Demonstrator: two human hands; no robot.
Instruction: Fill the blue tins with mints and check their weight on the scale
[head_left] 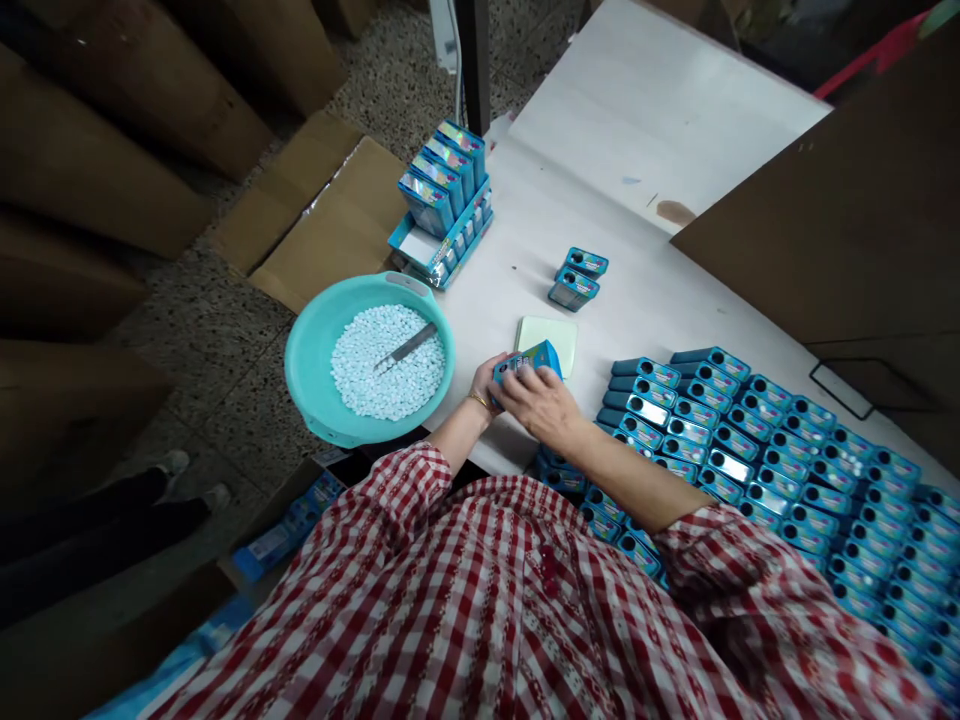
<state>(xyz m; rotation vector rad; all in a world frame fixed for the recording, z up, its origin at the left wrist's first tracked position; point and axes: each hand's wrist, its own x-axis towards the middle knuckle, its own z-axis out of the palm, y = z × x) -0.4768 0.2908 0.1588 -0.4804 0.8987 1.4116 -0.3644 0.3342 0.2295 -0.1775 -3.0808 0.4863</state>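
Both my hands hold one small blue box [534,357] just above the white table [645,130], near its front edge. My left hand [486,384], a gold bangle on its wrist, grips the box's left end. My right hand [541,404] is curled over the box from the right and on top. Behind the box lies a pale green pad [553,335]. Left of my hands a teal basin [315,350] of small white tablets sits at the table's edge, with a metal scoop [409,346] lying in it.
Rows of several identical blue boxes [780,470] cover the table to my right. Two loose blue boxes [577,277] stand further back. A blue display tray of packed boxes [442,200] sits at the far left corner. Cardboard cartons [322,210] lie on the floor.
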